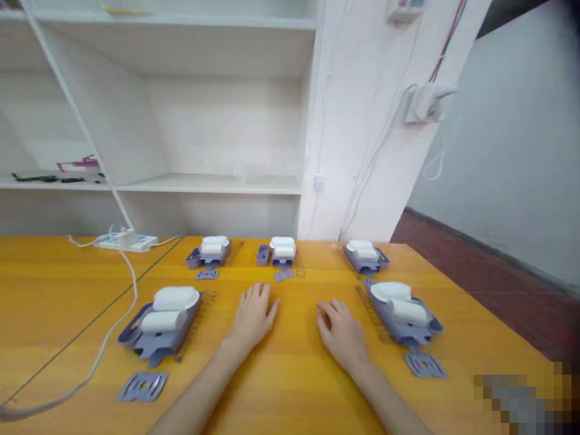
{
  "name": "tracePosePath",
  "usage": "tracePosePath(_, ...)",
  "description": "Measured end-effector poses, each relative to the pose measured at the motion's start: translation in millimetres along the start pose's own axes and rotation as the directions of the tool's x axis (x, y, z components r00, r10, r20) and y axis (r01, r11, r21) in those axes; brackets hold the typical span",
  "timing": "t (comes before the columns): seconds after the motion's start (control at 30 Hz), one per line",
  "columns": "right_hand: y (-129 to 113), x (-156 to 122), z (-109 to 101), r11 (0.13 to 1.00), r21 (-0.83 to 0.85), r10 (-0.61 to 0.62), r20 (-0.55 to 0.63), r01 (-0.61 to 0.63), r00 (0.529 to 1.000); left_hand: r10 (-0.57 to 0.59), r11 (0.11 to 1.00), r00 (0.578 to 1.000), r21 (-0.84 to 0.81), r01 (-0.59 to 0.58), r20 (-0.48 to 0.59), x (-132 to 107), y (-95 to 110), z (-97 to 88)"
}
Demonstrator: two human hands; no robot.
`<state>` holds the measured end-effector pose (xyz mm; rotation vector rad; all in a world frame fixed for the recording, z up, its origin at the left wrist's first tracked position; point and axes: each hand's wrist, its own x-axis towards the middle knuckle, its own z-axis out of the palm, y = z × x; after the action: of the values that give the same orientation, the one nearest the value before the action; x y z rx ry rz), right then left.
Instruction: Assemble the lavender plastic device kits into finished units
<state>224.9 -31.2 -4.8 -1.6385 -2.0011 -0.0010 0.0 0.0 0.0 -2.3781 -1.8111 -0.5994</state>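
My left hand (254, 315) rests on the wooden tabletop, its fingers and thumb apart and nothing in them. My right hand (343, 336) lies opposite, fingers loosely bent with a gap to the thumb, also holding nothing. Left of the left hand is a grey-purple plastic holder (132, 326) bearing a white roll (162, 321) and a white rounded piece (176, 298). A thin dark chain-like strip (196, 329) lies alongside it, and a flat grey plate with cutouts (143, 386) in front. Nearest my right hand, a similar holder (419, 333) carries another white roll (410, 312).
Three similar sets stand along the back, including a left holder (194, 260), a middle one (283, 262) and a right one (367, 264). A power strip (129, 241) trails a white cable (122, 314) across the left. White shelving (217, 182) rises behind the table.
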Motion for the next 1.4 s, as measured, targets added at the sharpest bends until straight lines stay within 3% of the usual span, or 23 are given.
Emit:
tracePosePath(0.23,2.7,3.6,-0.9,0.998,-0.017,-0.058,-0.003,0.057,0.998,0.023,0.999,1.0,0.025,-0.023,0.013,27.1,1.4,9.3)
tracePosePath(0.43,1.5,3.0,-1.6,0.997,-0.032,-0.074,0.016,0.075,0.997,-0.053,0.998,0.998,-0.023,0.052,-0.028,49.6,3.0,20.0)
tracePosePath(0.73,2.7,2.6,0.0,0.995,-0.054,-0.083,0.041,0.085,0.996,-0.013,0.999,1.0,-0.048,0.012,-0.01,45.9,-0.7,25.5)
tracePosePath(1.07,1.4,1.9,-1.7,0.996,-0.052,-0.074,0.046,0.076,0.996,-0.053,0.999,0.996,0.008,0.053,-0.076,46.2,1.9,25.2)
tracePosePath(1.3,0.3,2.2,-3.3,0.996,-0.051,-0.077,0.043,0.079,0.996,0.136,0.99,0.989,-0.012,-0.137,-0.064,45.0,7.4,16.9)
tracePosePath(1.4,0.2,2.2,-3.7,0.996,-0.051,-0.073,0.048,0.075,0.996,0.118,0.993,0.992,-0.001,-0.118,-0.041,45.3,9.0,16.1)
